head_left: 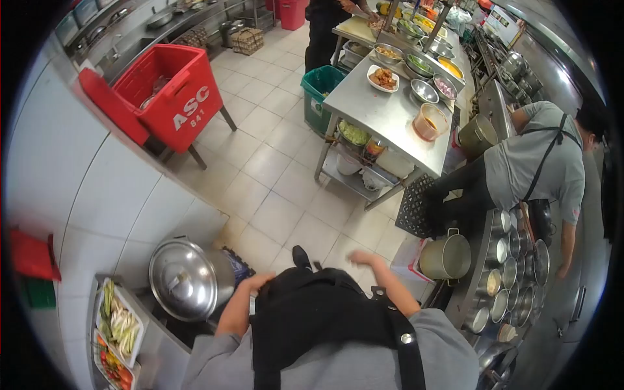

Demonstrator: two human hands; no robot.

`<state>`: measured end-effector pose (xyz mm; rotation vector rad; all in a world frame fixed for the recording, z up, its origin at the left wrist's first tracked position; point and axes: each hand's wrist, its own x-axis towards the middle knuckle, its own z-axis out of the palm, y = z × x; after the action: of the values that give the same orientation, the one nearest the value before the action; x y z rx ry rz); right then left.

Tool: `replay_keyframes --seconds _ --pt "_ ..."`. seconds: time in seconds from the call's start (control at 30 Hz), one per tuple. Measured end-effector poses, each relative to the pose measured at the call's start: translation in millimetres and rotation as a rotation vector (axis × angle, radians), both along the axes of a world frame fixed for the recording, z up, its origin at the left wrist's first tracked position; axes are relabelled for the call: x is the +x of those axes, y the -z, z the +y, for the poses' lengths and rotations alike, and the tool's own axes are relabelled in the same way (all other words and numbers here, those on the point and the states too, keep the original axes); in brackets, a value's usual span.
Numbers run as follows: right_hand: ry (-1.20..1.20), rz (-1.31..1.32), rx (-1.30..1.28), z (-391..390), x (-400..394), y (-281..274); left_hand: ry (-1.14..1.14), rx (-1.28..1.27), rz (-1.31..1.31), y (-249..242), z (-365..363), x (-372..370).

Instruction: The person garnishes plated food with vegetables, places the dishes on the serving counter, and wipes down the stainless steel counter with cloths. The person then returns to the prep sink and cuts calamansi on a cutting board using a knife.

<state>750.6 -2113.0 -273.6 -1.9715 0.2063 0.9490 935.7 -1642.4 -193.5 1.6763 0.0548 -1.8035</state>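
Observation:
My left hand (262,281) hangs low beside the black apron (312,305), near the large lidded steel pot (184,276); its fingers are too small and partly hidden to read. On the other side, my right hand (361,258) hovers over the tiled floor (286,214), away from the apron, blurred by motion. Nothing that I can make out is in either hand. One dark shoe (300,255) shows between them.
Ahead right stands a steel table (383,107) with bowls, beside a green bin (318,97). A red ASC cooler (175,97) is ahead left. Vegetable trays (120,322) lie at lower left. A co-worker (539,156) bends at the right, near a large pot (445,257).

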Motion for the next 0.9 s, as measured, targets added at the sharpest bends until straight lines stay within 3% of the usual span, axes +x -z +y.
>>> replay_keyframes --seconds 0.03,0.07,0.1,0.13,0.17,0.2,0.23,0.33,0.4,0.5,0.6,0.67,0.73,0.8,0.87,0.9 --pt "0.245 -0.161 -0.171 -12.3 54.5 -88.3 0.094 0.111 -0.193 -26.4 -24.1 35.3" --pt "0.49 -0.378 -0.056 -37.0 97.7 -149.2 0.125 0.137 -0.505 -0.1 -33.6 64.3" --pt "0.647 -0.373 -0.042 -59.0 140.6 -223.2 0.319 0.122 -0.845 40.4 -41.0 104.6" --pt "0.924 -0.461 0.16 -82.7 171.3 -251.9 0.131 0.114 -0.869 54.6 -58.1 138.0" --pt "0.969 -0.47 0.084 -104.4 201.6 -298.8 0.114 0.09 -0.994 53.3 -80.1 171.5" --pt "1.093 -0.577 0.226 -132.5 226.4 -306.2 0.062 0.037 -1.0 46.4 -102.9 200.8" --pt "1.208 -0.451 0.14 -153.6 258.6 -337.0 0.007 -0.019 -1.012 34.6 -130.3 229.8" --pt "1.271 -0.73 0.289 -249.7 328.1 -323.9 -0.144 -0.12 -0.75 -28.4 -198.6 282.9" --pt "1.402 -0.742 0.371 -303.7 374.0 -317.5 -0.024 -0.238 -0.918 -52.9 -227.2 304.1" --pt "1.5 -0.585 0.203 -393.7 420.3 -261.4 -0.074 -0.153 -0.902 -49.4 -224.5 323.3" --pt "1.581 -0.638 0.195 -396.3 442.3 -264.5 -0.141 -0.139 -0.785 -3.6 -182.9 340.1" --pt "1.504 -0.573 0.01 -410.9 444.0 -258.7 -0.234 -0.133 -0.87 25.8 -147.8 342.5" --pt "1.602 -0.605 -0.063 -400.5 448.6 -263.6 -0.25 0.029 -0.822 9.3 -129.0 352.6" --pt "1.579 -0.588 -0.242 -397.4 451.5 -261.1 -0.439 0.045 -0.63 -33.5 -125.3 371.3" --pt "1.587 -0.589 -0.351 -376.9 456.7 -274.8 -0.696 0.002 -0.497 -12.6 -102.4 399.4" --pt "1.611 -0.595 -0.378 -368.2 459.2 -281.3 -0.713 0.043 -0.498 -13.4 -100.2 423.6"
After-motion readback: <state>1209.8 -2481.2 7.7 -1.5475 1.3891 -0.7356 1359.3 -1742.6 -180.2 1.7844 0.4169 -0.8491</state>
